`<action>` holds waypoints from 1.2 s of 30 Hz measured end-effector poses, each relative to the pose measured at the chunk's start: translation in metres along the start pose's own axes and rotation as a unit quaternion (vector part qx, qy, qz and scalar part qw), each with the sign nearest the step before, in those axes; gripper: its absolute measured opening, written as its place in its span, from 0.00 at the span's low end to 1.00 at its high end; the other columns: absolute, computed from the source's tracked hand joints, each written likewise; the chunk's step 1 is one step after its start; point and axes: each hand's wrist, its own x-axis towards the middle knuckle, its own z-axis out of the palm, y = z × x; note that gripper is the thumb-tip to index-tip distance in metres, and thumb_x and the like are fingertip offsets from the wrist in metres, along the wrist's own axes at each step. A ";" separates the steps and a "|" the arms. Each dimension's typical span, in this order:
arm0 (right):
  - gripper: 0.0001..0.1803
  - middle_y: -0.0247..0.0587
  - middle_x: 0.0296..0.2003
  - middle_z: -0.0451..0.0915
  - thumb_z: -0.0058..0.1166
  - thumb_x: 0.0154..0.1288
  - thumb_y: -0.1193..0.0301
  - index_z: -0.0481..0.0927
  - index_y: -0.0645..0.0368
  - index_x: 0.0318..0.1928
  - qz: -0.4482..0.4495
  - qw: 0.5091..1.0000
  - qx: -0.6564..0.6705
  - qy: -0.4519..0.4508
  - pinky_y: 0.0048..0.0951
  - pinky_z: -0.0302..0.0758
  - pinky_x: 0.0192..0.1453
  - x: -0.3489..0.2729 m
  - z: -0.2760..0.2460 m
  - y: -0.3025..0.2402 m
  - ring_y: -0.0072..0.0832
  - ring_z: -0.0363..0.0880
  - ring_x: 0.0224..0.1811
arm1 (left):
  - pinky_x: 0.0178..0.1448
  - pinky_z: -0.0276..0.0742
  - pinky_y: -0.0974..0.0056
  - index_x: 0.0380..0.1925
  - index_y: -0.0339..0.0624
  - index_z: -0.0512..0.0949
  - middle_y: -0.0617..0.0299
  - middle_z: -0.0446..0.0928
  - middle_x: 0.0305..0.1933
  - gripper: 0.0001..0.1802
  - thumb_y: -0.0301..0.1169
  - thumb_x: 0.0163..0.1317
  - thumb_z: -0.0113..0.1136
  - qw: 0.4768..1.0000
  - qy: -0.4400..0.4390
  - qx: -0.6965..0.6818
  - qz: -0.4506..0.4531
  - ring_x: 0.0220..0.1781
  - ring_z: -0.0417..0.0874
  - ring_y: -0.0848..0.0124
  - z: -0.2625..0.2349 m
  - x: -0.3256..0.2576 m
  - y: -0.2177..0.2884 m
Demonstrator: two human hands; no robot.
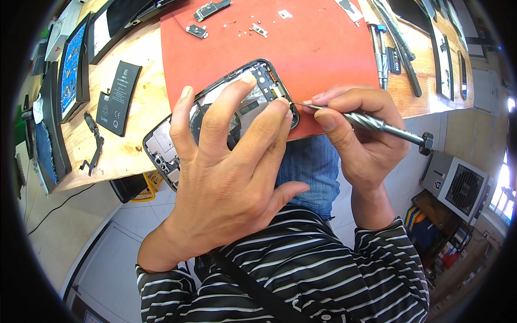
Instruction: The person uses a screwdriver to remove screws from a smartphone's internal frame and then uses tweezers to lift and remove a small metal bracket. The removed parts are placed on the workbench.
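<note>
Lying on the wooden counter (pixel 148 89) at left, a bent dark strip (pixel 96 144) sits just beside a black battery (pixel 119 99). Next comes an opened phone (pixel 249 108), slanting across the near-left part of a red mat (pixel 328 48); the left of the hands (pixel 223 185) spreads over it, fingertips on its inside. Farther right, the right hand (pixel 371 126) pinches a metal screwdriver (pixel 364 120), its tip at the phone's right edge; contact is unclear. Beyond, more screwdrivers (pixel 382 56) lie beside the mat.

Two hands (pixel 231 172) (pixel 371 134), one opened phone (pixel 250 107), one held screwdriver (pixel 377 124), one battery (pixel 119 98), one mat (pixel 323 48).
</note>
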 end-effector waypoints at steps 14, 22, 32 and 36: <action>0.11 0.46 0.43 0.91 0.72 0.71 0.80 0.83 0.68 0.48 0.015 1.000 0.001 -0.009 0.23 0.88 0.46 0.000 0.000 -0.002 0.21 0.90 0.42 | 0.83 0.48 0.30 0.62 0.39 0.85 0.61 0.78 0.73 0.45 0.66 0.59 0.69 1.000 -0.007 -0.008 -0.011 0.81 0.66 0.46 -0.001 0.000 0.002; 0.11 0.47 0.43 0.90 0.72 0.70 0.81 0.83 0.69 0.48 0.003 1.000 0.000 0.003 0.22 0.89 0.46 0.000 0.001 -0.001 0.22 0.90 0.42 | 0.82 0.48 0.29 0.63 0.40 0.85 0.61 0.78 0.71 0.45 0.66 0.59 0.69 1.000 -0.005 -0.009 -0.009 0.80 0.67 0.45 -0.001 0.000 0.001; 0.10 0.45 0.42 0.91 0.72 0.70 0.80 0.84 0.68 0.48 0.026 1.000 0.002 0.003 0.23 0.89 0.46 0.000 0.001 -0.002 0.22 0.90 0.42 | 0.83 0.48 0.29 0.64 0.40 0.85 0.61 0.77 0.74 0.45 0.66 0.59 0.70 1.000 -0.009 -0.004 -0.013 0.81 0.66 0.45 -0.001 0.000 0.002; 0.11 0.45 0.43 0.91 0.72 0.70 0.80 0.84 0.68 0.48 0.019 1.000 0.005 -0.003 0.23 0.88 0.46 0.001 0.001 -0.002 0.21 0.90 0.42 | 0.82 0.49 0.29 0.63 0.37 0.85 0.61 0.77 0.74 0.46 0.65 0.59 0.70 1.000 -0.010 -0.015 -0.011 0.81 0.66 0.45 -0.001 0.000 0.002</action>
